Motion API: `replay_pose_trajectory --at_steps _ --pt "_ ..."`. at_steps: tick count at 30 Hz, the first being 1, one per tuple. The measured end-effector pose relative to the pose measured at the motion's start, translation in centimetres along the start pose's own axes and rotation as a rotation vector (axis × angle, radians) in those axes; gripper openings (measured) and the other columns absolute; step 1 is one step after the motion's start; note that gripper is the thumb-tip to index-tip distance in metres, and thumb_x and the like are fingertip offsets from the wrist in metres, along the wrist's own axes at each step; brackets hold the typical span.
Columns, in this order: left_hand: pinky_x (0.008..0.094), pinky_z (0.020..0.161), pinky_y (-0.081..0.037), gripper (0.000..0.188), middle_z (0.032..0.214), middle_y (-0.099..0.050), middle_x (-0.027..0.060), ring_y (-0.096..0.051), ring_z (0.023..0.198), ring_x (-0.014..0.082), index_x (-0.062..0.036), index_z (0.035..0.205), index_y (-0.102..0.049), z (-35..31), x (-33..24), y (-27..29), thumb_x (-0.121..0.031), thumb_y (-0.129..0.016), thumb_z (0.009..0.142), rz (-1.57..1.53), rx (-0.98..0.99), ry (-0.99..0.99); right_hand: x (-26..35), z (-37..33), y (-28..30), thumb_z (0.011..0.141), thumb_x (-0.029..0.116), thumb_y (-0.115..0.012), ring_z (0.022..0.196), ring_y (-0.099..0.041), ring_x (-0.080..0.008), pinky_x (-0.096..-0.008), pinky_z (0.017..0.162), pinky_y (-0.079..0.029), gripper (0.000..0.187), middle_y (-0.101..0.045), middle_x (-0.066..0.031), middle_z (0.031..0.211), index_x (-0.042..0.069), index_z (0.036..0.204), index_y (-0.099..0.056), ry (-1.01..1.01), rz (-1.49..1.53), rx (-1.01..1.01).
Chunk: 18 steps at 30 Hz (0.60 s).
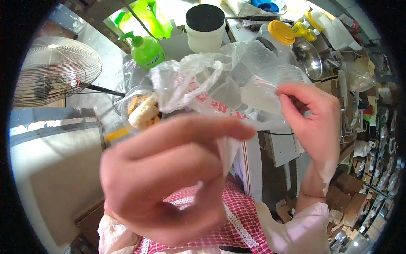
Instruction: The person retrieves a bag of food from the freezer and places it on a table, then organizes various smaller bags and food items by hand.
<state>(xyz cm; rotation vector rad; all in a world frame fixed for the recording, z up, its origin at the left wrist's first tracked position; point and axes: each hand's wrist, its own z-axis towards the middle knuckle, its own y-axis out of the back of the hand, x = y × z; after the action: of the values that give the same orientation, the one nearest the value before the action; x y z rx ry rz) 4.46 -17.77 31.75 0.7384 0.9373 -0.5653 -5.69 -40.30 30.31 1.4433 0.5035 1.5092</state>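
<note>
A crumpled clear plastic bag (220, 84) with red print spreads over the worktop in front of me. My right hand (311, 112) pinches its right side between thumb and fingertips. Close to the camera, my left hand (169, 169) looms large and slightly blurred, its index finger reaching right and the other fingers curled. Whitish film shows under that finger; whether the hand grips it is hidden. Just beyond the left hand, a round clear container (127, 106) holds a pale bun-like piece (144, 112) and orange-brown bits.
Behind the bag stand a green pump bottle (146, 51) and a white tub with a black lid (205, 27). A yellow-lidded jar (281, 34), yellow bottles (305, 30) and a metal bowl (308, 59) sit back right. A fan (55, 72) occupies the left; cardboard boxes (349, 184) lie lower right.
</note>
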Motion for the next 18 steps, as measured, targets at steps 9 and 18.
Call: replay_pose_trajectory --at_steps 9,18 --pt "0.0294 0.063 -0.051 0.015 0.086 -0.066 0.0186 -0.065 0.075 0.0202 0.0002 0.069 -0.057 8.1 -2.9 3.0 -0.013 -0.059 0.075 0.23 -0.063 -0.32 2.0 -0.7 0.8 0.08 0.011 -0.063 0.078 -0.068 -0.0305 -0.0386 0.069 -0.053 0.015 -0.07 -0.0117 0.086 0.009 0.091 -0.073 0.007 -0.113 0.075" --pt "0.0308 0.054 -0.044 0.025 0.063 -0.06 0.0054 -0.055 0.059 0.0142 0.0013 0.073 -0.066 13.9 1.5 0.5 -0.022 -0.06 0.075 0.432 0.575 0.0 2.4 -1.7 1.3 0.079 0.015 -0.064 0.077 -0.066 -0.0324 -0.0417 0.067 -0.052 0.012 -0.068 -0.0115 0.081 0.009 0.086 -0.071 0.14 -0.159 0.037"
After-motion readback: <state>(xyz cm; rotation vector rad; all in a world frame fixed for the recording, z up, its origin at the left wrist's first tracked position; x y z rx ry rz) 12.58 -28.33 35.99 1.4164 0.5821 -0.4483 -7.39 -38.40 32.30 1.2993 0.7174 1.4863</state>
